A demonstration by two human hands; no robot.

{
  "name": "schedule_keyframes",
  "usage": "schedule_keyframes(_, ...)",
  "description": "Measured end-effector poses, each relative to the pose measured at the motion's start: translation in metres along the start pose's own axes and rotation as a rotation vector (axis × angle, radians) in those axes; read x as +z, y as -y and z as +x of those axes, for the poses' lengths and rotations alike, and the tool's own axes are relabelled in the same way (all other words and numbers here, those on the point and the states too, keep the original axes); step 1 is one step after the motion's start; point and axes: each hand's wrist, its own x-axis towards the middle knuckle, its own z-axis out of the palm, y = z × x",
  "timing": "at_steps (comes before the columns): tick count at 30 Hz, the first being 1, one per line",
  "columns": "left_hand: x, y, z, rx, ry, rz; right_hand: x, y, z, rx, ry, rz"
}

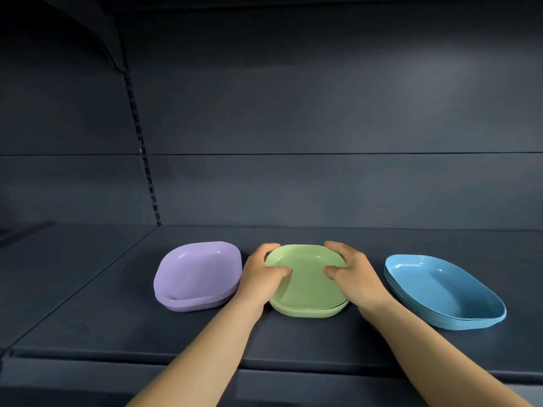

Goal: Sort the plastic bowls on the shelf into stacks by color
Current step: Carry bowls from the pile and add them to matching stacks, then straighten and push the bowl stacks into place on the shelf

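Note:
Three stacks of plastic bowls stand in a row on the dark shelf. The purple stack is on the left, the green stack in the middle, the blue stack on the right. My left hand grips the left rim of the green stack, thumb inside the top bowl and fingers curled round the far edge. My right hand grips the right rim the same way. The top purple bowl sits tilted in its stack.
The shelf's grey back panel rises behind the bowls. A slotted upright runs down at the left, with another shelf bay beyond it. The shelf's front lip crosses under my forearms.

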Motion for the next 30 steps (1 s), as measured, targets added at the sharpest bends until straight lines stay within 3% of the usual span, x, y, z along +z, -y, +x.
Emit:
schedule_keyframes(16, 0.001, -0.001, 0.005, 0.003, 0.027, 0.073, 0.003, -0.009, 0.006, -0.038, 0.01, -0.1)
schedule_keyframes(24, 0.008, -0.059, -0.006, 0.312, 0.086, 0.779, -0.069, 0.024, -0.01, -0.467, 0.033, -0.796)
schedule_keyframes(30, 0.074, -0.112, -0.036, 0.429, 0.194, 1.113, -0.183, 0.015, -0.036, -0.478, 0.018, -1.152)
